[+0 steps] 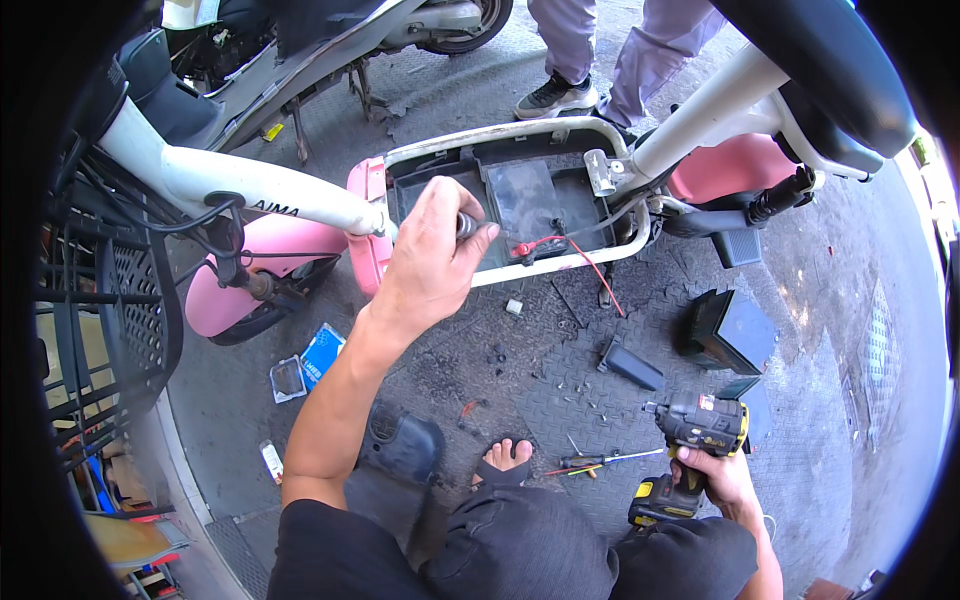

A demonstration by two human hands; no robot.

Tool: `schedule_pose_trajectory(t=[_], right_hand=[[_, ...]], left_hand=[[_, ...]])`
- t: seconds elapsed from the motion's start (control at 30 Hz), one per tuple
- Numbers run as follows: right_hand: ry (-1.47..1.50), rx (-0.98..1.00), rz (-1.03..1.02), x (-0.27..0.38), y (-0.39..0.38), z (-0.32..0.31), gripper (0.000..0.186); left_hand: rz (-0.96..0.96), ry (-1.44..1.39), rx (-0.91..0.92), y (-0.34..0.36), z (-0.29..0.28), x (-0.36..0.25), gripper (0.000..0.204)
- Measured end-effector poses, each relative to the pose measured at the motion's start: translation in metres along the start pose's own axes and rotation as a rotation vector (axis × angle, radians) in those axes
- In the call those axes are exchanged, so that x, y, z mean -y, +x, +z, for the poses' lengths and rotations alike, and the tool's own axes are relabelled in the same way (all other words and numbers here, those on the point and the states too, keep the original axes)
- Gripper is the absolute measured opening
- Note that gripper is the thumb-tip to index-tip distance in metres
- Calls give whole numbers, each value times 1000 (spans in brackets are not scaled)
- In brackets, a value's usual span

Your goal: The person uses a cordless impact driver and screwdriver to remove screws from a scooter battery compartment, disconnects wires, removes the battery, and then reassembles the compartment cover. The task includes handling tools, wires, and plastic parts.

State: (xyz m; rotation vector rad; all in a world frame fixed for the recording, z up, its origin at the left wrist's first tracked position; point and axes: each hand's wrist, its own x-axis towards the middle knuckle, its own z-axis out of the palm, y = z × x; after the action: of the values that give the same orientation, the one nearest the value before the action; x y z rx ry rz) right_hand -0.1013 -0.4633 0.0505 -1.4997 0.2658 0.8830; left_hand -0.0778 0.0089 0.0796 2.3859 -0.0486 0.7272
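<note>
My left hand [432,252] is closed around a short dark cylindrical piece [466,225], most of it hidden by my fingers. It hovers over the near left part of the scooter's open frame tray [550,265], which has a white rim and a black inside. A red wire [598,275] with a red connector runs out over the tray's near rim. Low on the right, my right hand [722,480] grips a black and yellow cordless impact driver [705,428] by its handle. The driver's nose points left, away from the tray.
Screwdrivers [600,462] and several screws lie near my foot. Black battery boxes [735,330], a dark plastic cover [630,362], a blue box [322,352] and a black panel [400,440] are on the ground. Another person's legs [570,50] stand beyond the tray.
</note>
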Motion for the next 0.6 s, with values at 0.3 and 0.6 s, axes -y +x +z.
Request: schedule_pose_trajectory(t=[0.3,0.6], right_hand=[[2,23,-22,17,14,5,20],[-10,13,-6,9,16,-3,21]], left_hand=[[23,-65,26,-1,10,1,29],[94,-32,83,2,9,-6,27]])
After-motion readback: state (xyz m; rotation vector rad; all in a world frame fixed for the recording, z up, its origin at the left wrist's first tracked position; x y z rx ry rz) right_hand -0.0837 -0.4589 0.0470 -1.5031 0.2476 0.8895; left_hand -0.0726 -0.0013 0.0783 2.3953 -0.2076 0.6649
